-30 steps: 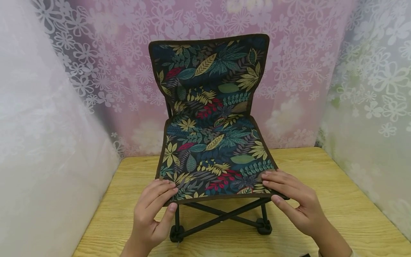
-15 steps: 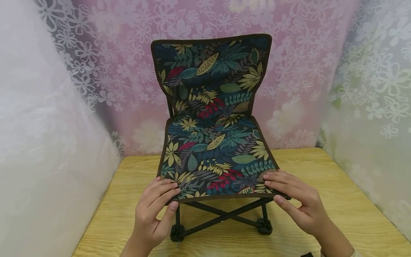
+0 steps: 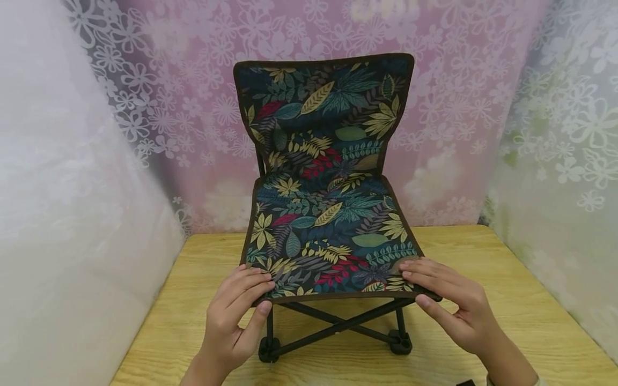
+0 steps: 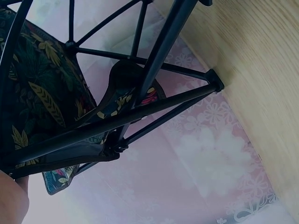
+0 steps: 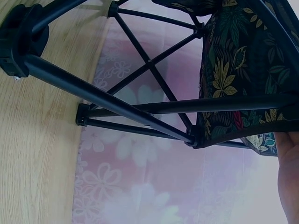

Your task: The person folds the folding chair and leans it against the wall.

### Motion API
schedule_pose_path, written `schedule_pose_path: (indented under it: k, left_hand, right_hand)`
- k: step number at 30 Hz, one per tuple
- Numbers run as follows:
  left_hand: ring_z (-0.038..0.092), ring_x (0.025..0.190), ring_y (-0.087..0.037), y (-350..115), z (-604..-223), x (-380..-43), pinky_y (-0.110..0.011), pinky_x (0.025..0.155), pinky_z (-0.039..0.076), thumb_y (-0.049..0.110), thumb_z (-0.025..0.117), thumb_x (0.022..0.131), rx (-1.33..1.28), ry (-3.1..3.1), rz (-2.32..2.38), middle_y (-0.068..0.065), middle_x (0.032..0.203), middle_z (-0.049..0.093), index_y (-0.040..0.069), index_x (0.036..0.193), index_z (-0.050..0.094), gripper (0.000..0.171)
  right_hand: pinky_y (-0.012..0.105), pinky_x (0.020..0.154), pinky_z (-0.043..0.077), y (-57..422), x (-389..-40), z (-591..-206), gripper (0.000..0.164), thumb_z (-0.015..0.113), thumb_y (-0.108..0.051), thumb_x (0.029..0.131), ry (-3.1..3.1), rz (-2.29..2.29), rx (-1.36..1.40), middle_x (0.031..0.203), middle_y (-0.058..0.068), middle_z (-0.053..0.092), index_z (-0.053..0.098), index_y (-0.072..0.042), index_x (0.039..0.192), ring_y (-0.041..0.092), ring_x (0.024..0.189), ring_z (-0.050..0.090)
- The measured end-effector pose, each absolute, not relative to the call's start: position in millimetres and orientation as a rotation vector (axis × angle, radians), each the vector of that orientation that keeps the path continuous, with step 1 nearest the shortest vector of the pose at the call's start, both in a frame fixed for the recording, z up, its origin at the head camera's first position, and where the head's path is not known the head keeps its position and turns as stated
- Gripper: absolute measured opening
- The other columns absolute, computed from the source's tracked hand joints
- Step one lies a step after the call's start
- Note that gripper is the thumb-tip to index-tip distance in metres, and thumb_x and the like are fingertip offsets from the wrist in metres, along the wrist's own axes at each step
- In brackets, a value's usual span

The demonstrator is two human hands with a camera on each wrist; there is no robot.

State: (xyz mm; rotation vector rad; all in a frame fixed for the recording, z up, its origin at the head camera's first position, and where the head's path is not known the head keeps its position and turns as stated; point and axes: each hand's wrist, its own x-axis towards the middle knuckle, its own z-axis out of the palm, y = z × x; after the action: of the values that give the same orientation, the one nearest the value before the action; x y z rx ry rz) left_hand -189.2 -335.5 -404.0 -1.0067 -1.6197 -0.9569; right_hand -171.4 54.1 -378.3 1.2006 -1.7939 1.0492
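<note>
A small folding chair [image 3: 333,241] with dark leaf-print fabric and a black tube frame stands unfolded, its backrest upright. My left hand [image 3: 236,313] rests on the seat's front left corner, fingers lying on the fabric and thumb at the front edge. At the front right corner, my right hand [image 3: 456,303] lies the same way. The left wrist view looks under the seat at the crossed legs [image 4: 93,126], with part of the left hand [image 4: 11,200] at the edge. A foot [image 5: 23,39] and part of the right hand [image 5: 289,177] show in the right wrist view.
The chair stands on a light wood-grain table [image 3: 483,279]. Behind it hangs a pink floral curtain [image 3: 444,107]. Pale sheets enclose the left and right sides. A small dark object [image 3: 465,383] shows at the bottom edge, near the right sleeve.
Chair and hands have shifted slightly right in the head view, and the background has shifted along too. Both hands keep their places on the front corners.
</note>
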Motion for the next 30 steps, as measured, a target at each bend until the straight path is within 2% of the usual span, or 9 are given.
schedule_pose_path:
  k: [30]
  left_hand:
    - [0.068, 0.108, -0.037, -340.5, -400.2, -190.9, -0.038, 0.123, 0.041, 0.023, 0.058, 0.11, -1.047, -1.648, -0.886, -0.019, 0.108, 0.076, -0.001, 0.108, 0.079, 0.032]
  right_hand:
    - [0.028, 0.124, 0.039, 48.1, -168.7, -376.3, 0.026, 0.065, -0.003, 0.103, -1.81, 1.067, 1.165, 0.133, 0.019, 0.073, 0.071, 0.019, 0.116, 0.022, 0.14, 0.061]
